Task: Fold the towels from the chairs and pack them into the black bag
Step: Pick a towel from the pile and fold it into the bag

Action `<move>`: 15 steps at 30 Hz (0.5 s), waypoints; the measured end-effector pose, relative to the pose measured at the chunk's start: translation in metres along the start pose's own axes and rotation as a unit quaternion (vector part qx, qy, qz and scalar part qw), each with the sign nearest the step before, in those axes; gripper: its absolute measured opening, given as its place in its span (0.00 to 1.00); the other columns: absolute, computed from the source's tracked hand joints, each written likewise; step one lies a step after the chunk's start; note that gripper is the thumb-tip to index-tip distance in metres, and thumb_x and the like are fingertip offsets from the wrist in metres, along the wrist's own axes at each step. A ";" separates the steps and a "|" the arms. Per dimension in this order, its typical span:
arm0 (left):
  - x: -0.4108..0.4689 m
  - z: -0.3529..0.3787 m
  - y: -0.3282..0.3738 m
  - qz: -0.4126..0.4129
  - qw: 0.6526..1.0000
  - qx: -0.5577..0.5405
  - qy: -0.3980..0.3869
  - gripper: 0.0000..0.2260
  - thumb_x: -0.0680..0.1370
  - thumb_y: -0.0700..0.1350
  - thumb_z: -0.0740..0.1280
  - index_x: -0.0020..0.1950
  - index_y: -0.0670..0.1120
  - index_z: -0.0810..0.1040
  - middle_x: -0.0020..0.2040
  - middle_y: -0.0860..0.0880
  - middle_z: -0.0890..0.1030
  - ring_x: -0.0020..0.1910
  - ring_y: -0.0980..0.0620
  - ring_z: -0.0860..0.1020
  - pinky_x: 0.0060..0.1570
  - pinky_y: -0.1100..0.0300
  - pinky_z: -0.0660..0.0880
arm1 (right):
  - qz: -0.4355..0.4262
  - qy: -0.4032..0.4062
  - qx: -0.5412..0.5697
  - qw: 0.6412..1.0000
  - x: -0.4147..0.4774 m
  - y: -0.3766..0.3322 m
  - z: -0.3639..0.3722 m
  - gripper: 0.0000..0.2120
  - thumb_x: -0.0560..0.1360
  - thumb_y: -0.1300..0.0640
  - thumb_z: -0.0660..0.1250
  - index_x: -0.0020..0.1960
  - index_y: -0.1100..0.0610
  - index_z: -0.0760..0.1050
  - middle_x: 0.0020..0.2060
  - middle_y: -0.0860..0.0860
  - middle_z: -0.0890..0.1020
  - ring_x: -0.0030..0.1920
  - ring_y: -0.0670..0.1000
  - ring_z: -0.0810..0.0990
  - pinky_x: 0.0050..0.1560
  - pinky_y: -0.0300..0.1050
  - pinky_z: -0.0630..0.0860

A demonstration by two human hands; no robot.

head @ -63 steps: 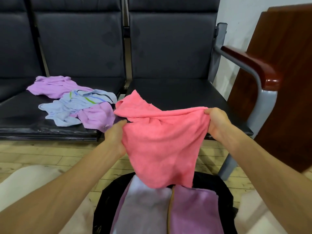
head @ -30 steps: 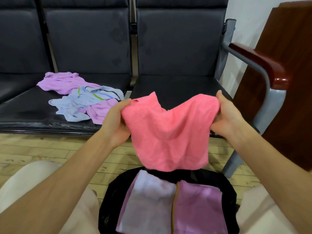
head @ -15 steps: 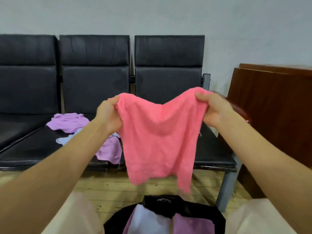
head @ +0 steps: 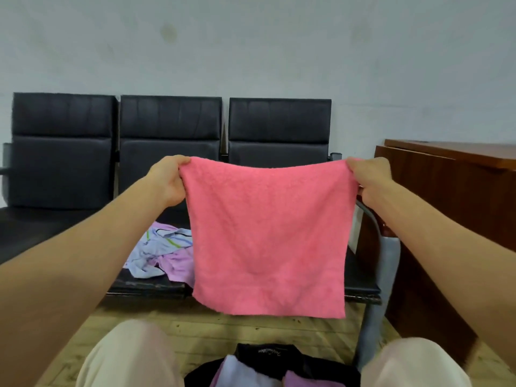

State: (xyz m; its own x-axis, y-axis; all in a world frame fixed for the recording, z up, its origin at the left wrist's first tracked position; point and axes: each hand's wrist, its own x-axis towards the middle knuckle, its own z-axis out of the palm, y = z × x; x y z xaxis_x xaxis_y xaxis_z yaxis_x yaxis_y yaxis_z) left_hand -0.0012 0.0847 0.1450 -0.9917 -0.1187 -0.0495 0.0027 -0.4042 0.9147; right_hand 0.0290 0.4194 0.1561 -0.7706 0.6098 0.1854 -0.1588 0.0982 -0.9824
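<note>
The square pink terry towel hangs flat mid-frame, above the open black fabric bag at the bottom edge, its top edge level between the left hand and right hand, each grip pinching one upper corner.

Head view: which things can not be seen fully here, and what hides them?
- black bag: cut by the bottom edge, so the folded towels inside cannot be counted.
- towel pile on the middle seat: its right part is behind the pink towel.
- left hand, right hand: some fingers are behind the towel's top corners.
- right seat: mostly behind the same towel.
</note>
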 end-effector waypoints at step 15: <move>0.018 -0.011 -0.009 0.135 0.972 0.095 0.168 0.04 0.73 0.39 0.72 0.47 0.44 0.81 0.52 0.43 0.82 0.47 0.48 0.81 0.47 0.54 0.79 | -0.075 -0.025 -0.048 0.996 0.005 0.015 -0.011 0.06 0.76 0.59 0.70 0.52 0.57 0.82 0.52 0.52 0.82 0.56 0.52 0.78 0.62 0.52 0.76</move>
State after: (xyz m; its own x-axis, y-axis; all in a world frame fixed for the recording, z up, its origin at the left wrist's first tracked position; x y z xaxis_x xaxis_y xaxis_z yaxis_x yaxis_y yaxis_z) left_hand -0.0175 0.0768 0.1314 -0.8598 -0.5000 0.1032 0.2008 -0.1454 0.9688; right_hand 0.0295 0.4331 0.1423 -0.7724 0.5439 0.3279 -0.2163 0.2602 -0.9410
